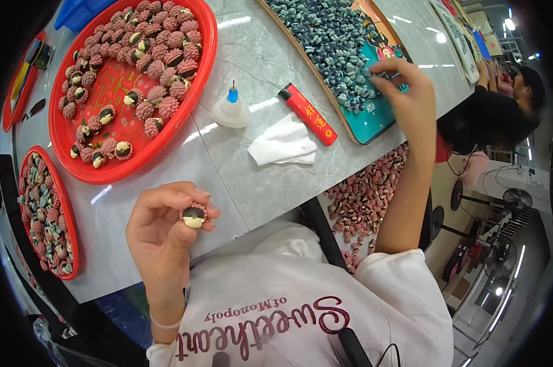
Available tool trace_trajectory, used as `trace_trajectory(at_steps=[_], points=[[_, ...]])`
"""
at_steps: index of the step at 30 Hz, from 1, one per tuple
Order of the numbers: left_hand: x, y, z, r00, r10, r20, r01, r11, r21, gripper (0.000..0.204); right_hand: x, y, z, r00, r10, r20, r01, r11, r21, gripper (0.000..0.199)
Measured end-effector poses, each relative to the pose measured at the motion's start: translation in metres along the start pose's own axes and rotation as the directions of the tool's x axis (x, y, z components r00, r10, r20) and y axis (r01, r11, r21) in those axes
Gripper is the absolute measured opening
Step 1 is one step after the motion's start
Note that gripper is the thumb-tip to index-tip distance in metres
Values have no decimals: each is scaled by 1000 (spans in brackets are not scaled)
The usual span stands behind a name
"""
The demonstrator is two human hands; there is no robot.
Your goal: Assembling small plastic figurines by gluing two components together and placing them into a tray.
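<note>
My left hand [166, 235] holds a pink, ridged, shell-like piece [194, 216] between thumb and fingers, above the table's near edge. Its face is half black and half cream, with a small round spot in the middle. My right hand [406, 92] reaches over a teal-and-orange tray [379, 127] at the far right. Thumb and forefinger are pinched there on a small blue-grey piece [370, 73], partly hidden by the fingertips. Beside them lies a heap of similar blue-grey pieces [325, 49].
A large red round tray [120, 174] bears many pink pieces. A smaller red tray [68, 238] holds mixed pieces. Between hands are a needle-tipped white bottle [230, 114], white cloth [282, 142] and red black-ended lighter-like stick [310, 116]. More pink pieces [362, 208] lie lower right; a person [496, 110] sits beyond.
</note>
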State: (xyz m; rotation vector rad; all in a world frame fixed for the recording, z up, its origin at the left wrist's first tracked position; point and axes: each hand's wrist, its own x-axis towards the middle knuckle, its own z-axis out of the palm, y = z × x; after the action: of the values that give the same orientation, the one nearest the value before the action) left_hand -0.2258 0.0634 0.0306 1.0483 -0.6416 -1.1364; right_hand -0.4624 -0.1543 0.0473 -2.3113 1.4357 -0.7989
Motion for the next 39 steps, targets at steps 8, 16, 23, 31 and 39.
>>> trace_trajectory(at_steps=[8, 16, 23, 31, 39], points=[[-3, -1, -3, 1000, 4, -17, -5, 998, -55, 30, -22, -30, -13, 999, 35, 39, -52, 571, 819, 21], [-2, -3, 0, 978, 132, 161, -98, 974, -203, 31, -68, -108, 28, 880, -249, 404, -364, 194, 911, 20], [-17, 7, 9, 1000, -1, 20, 3, 995, -101, 41, -70, -133, 33, 845, -436, 308, -48, 512, 857, 21], [-25, 5, 2, 1000, 7, 11, -6, 999, -31, 41, -79, -139, 35, 830, -523, 193, 165, 561, 811, 31], [-22, 10, -2, 1000, 5, 20, -5, 999, -32, 37, -72, -142, 43, 669, -730, -137, 636, 468, 613, 22]])
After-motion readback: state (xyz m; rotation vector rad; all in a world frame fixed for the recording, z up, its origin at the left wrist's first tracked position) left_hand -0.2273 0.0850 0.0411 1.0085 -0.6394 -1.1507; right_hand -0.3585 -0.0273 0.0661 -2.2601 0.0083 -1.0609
